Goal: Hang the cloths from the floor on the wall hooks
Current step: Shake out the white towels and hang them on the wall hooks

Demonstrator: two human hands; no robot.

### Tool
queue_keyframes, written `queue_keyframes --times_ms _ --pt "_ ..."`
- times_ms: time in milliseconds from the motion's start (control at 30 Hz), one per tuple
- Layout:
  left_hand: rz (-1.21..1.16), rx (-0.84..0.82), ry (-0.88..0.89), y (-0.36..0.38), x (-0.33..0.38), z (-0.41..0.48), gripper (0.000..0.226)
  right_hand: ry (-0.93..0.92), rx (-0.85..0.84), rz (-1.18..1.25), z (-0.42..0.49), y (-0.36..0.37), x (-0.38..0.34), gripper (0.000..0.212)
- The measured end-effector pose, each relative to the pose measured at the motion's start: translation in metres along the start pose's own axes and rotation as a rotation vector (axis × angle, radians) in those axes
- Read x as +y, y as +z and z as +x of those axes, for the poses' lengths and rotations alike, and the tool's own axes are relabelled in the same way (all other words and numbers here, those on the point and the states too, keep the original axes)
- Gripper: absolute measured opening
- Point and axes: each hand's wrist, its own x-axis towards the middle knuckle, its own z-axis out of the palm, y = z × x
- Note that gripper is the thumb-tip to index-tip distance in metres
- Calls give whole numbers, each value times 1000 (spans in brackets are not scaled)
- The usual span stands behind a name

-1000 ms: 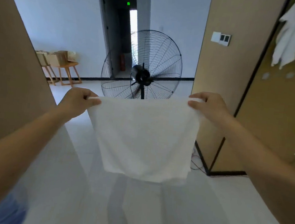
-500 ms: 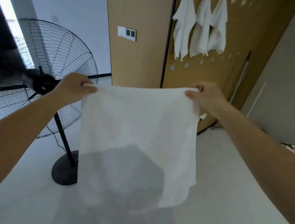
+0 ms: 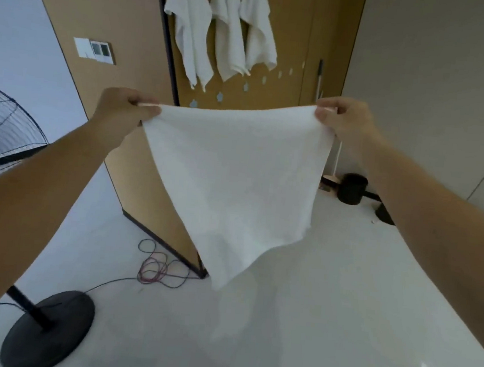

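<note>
Two bare hands hold up one white square terry cloth [image 3: 235, 179] before me: the left hand [image 3: 124, 111] pinches its top left corner, the right hand [image 3: 345, 122] pinches the top right. I see the top edge stretched level between them, the cloth hanging in mid-air with its lower corner pointing down towards the pale floor [image 3: 325, 322]. Three white cloths [image 3: 222, 29] hang on the tan wall panel [image 3: 289, 26] beyond; their tops are cut off, so the hooks are probably above view.

Plain white cloth [image 3: 235, 177], tan wall [image 3: 126, 21]
</note>
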Motion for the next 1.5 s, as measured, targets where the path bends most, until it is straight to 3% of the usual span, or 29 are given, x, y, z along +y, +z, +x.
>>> queue_keyframes --times_ms 167,300,467,567,667,833,1033,1267,1500 --pt "13 -34 54 88 38 45 34 11 5 -48 74 -58 43 26" --pt "91 -139 29 149 63 84 43 -5 -104 -76 124 -109 70 36" --pt "297 -92 102 221 79 124 31 -35 -261 -287 179 -156 98 42" --pt "395 -110 141 260 84 145 28 -56 -314 -375 212 -171 117 34" --pt "433 -125 154 298 82 172 28 -91 -292 -490 249 -175 142 24" --pt "481 -141 173 352 70 228 23 -74 -320 -590 313 -168 175 27" --pt "434 -138 201 397 43 319 23 -125 -483 -550 400 -168 195 33" --pt "364 -162 212 449 31 415 14 -135 -274 -361 497 -140 221 18" --pt "384 -159 210 490 24 482 22 -147 -325 -378 568 -133 252 16"
